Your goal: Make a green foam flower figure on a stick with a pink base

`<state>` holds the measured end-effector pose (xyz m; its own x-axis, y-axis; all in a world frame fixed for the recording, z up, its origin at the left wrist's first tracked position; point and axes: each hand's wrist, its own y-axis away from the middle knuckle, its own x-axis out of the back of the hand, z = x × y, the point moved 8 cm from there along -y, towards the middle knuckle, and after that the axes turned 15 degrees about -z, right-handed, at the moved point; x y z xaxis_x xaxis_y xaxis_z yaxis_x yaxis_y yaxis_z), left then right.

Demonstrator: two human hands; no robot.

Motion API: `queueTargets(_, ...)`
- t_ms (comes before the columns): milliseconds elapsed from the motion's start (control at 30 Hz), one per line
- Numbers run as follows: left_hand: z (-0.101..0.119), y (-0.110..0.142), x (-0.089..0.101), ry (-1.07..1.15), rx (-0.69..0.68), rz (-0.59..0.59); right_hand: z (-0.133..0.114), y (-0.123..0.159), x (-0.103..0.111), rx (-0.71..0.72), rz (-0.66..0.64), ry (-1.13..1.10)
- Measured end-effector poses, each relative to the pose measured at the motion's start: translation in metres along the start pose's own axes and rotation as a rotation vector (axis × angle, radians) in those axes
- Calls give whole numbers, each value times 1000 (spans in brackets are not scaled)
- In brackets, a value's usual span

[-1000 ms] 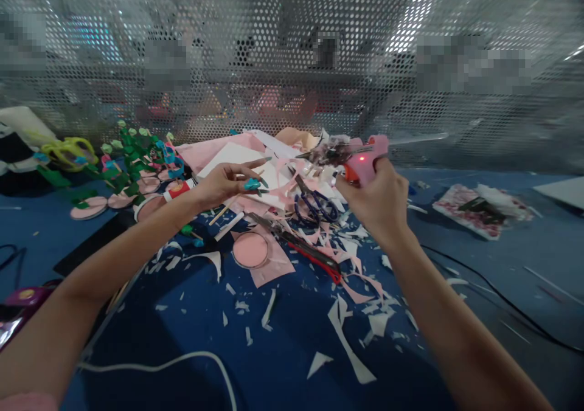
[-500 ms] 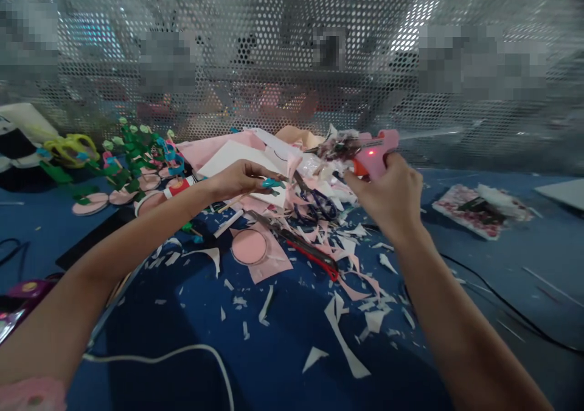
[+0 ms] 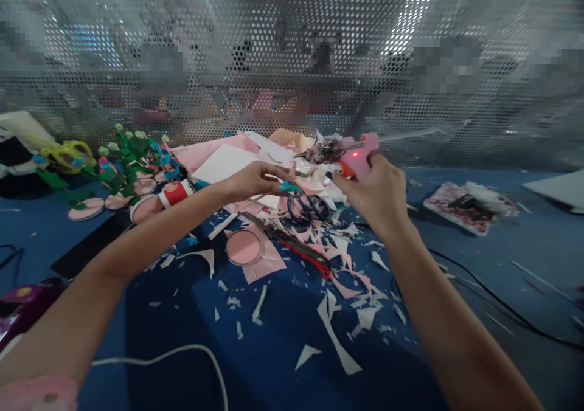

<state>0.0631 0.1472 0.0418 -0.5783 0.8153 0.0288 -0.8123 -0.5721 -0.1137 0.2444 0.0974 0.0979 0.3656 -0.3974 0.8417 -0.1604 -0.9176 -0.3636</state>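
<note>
My right hand (image 3: 381, 186) is wrapped round the handle of a pink hot glue gun (image 3: 364, 149), whose red light is on. The gun's nozzle end points left and is covered in greyish fluff. My left hand (image 3: 260, 180) pinches a small teal piece (image 3: 289, 186) between thumb and fingers, left of the nozzle and apart from it. What the piece is made into I cannot make out. Under the left hand lie scissors with dark blue handles (image 3: 309, 208). Nearer to me are a red and black handled tool (image 3: 305, 256) and a pink round disc (image 3: 243, 247) on pink sheet.
White and pink scraps (image 3: 335, 332) litter the blue table. Green paper plants (image 3: 132, 162) on pink discs stand at left, near yellow-handled scissors (image 3: 68, 155). A white cable (image 3: 182, 350) and black cord (image 3: 483, 298) cross the surface. A perforated metal screen (image 3: 274, 40) rises behind.
My left hand has moved a little right with the teal piece, closer to the glue gun. The view has shifted slightly, while the right hand keeps its hold on the gun.
</note>
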Motion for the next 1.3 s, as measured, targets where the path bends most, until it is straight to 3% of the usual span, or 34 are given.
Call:
queueTargets(267,-13,-7,14,101,18,124,8,-2,10,-86,-31,68)
queueTargets(500,-23,-10,13,50,104,141,39,-4,46,-332,-45,229)
queueTargets(600,-23,-23,19,20,104,162,53,-4,60,-410,40,196)
queueTargets(700,-12,-39,40,-186,91,242,56,-4,64,-402,109,169)
queueTargets(800,15,-47,60,-636,54,360,50,-7,55,-331,57,181)
queueTargets(867,30,-43,64,-739,-19,402,43,-9,51,-249,30,170)
queueTargets(967,35,-26,61,-568,-112,387,33,-9,49,-121,45,74)
queueTargets(1067,26,-3,48,-100,-205,322,26,-5,53,-85,127,-60)
queueTargets(1167,11,17,32,225,-168,293,13,5,56,-41,240,-153)
queueTargets(1300,-1,32,20,392,-117,300,-10,23,56,55,339,-160)
